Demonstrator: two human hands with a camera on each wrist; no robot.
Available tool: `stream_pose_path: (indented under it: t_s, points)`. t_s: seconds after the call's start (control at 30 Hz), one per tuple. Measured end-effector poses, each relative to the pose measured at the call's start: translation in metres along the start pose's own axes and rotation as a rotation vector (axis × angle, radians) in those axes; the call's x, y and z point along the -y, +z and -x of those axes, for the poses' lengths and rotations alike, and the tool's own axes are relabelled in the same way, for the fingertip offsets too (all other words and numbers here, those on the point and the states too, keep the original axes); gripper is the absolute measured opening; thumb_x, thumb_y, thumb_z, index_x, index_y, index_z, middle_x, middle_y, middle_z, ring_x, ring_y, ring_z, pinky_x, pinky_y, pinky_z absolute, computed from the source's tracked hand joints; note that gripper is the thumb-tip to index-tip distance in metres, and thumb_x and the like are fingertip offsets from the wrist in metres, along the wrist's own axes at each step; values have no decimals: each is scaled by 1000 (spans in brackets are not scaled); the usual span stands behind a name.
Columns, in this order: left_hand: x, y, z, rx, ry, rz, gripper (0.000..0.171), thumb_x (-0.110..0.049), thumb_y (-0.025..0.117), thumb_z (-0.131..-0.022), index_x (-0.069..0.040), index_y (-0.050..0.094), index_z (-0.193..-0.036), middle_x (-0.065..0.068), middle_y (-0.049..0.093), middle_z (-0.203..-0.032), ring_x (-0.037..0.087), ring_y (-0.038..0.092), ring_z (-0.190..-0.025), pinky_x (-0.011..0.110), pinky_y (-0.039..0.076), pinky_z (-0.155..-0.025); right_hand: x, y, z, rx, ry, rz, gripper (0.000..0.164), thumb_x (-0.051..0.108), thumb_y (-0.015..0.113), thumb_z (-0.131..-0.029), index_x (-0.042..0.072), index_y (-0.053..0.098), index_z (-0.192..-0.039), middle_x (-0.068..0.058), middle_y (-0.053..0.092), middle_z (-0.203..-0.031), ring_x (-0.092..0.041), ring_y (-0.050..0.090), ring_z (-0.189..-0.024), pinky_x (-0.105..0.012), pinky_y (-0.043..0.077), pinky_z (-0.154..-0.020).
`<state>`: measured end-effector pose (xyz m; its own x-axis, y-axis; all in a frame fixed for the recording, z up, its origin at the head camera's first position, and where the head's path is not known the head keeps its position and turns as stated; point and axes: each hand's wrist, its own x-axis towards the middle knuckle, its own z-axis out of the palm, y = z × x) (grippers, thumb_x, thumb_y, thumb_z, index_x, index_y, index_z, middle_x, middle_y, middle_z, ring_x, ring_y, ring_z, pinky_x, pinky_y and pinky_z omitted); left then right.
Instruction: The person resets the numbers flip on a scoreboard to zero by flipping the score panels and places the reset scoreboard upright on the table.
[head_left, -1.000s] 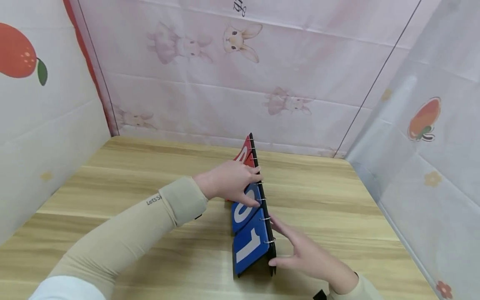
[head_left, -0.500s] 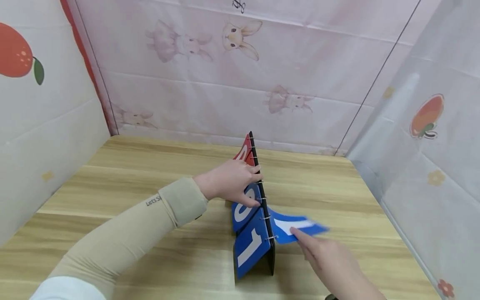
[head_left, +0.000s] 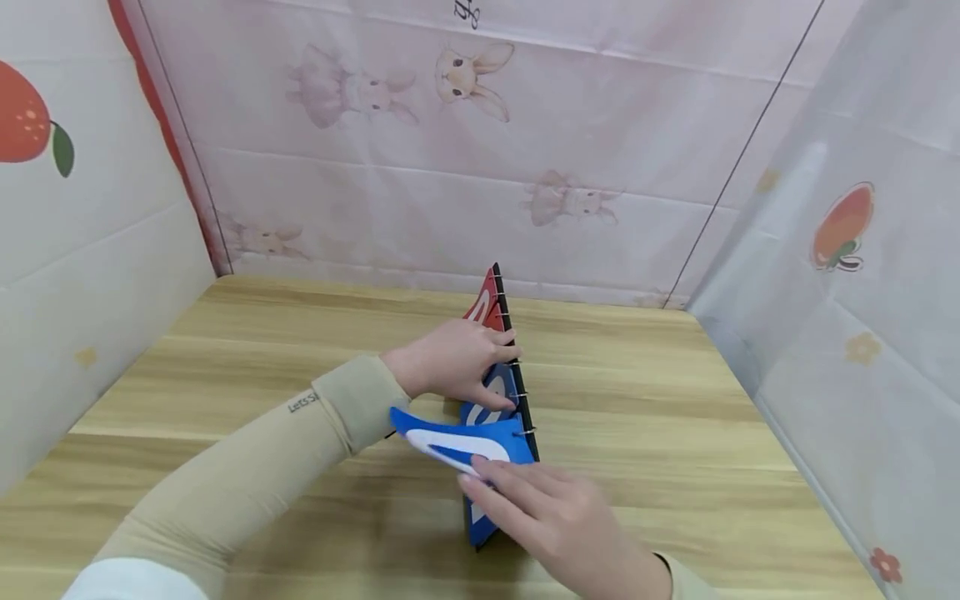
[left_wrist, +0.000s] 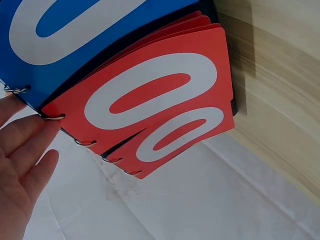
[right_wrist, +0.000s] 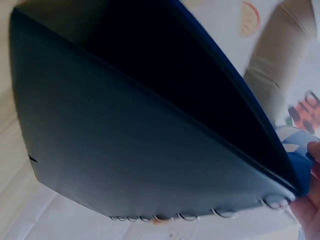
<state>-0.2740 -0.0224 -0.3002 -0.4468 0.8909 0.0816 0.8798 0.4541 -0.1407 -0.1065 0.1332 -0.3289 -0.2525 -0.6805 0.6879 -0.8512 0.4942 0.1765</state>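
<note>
A tabletop flip scoreboard (head_left: 488,312) stands like a tent on the table, its ringed black spine running away from me. Red number cards (left_wrist: 150,95) hang at the far end, each showing a white 0; blue number cards (left_wrist: 80,30) hang nearer. My left hand (head_left: 457,358) grips the spine around the middle, fingers over the ridge and thumb on the blue side. At the near end my right hand (head_left: 566,521) pinches a lifted blue card (head_left: 457,442) with a white rounded figure, bent out to the left. Another blue card partly shows beneath it.
The scoreboard's plain black back panel (right_wrist: 115,135) fills much of the right wrist view. Light wood-grain table (head_left: 637,400) lies around it. A pink printed cloth (head_left: 420,217) hangs behind, with white fruit-print sheets (head_left: 847,333) at both sides.
My right hand has moved from right of the scoreboard across the spine, swinging a blue card over to the left side. The left hand keeps its hold.
</note>
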Motion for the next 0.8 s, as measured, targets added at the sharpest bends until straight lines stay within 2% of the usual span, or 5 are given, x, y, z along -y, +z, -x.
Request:
stream_pose_path:
  t_s: [0.13,0.33,0.53,0.67,0.8]
  points:
    - [2,2,4,10,-27,6,74,-68,53,-77,-16,54,-130,12,50,-135,18,63,-97,37,52,-88,4,10,5,114,-24,59,33,18,39,-101,5,53,-128,-2,71,-103,-11,65,-91,-29,57,-74]
    - [3,2,11,-11,-25,-5,73,-67,53,-78,-14,56,-128,13,52,-133,17,65,-91,36,54,-84,9,26,12,256,-53,129,26,11,43,-99,9,65,-111,-2,71,-100,-14,64,-95,-49,48,-92]
    - [4,-1,13,5,-19,51,72,-64,53,-80,-13,52,-131,12,49,-136,18,65,-91,37,52,-87,2,24,19,116,-4,70,36,38,51,-94,10,63,-114,-3,67,-113,-23,52,-115,-64,33,-97]
    - [10,-1,23,-6,-135,215,73,-59,51,-86,-15,36,-142,9,37,-146,23,52,-115,43,41,-100,-27,6,22,-54,219,-36,52,43,39,-98,1,53,-126,-15,55,-130,-32,47,-119,-72,12,-100]
    - [15,2,44,-55,-356,210,77,-60,44,-89,-16,20,-147,13,19,-153,32,24,-135,57,25,-107,-61,-10,31,153,603,-68,69,49,43,-94,5,26,-144,-21,29,-147,-39,27,-131,-75,10,-99]
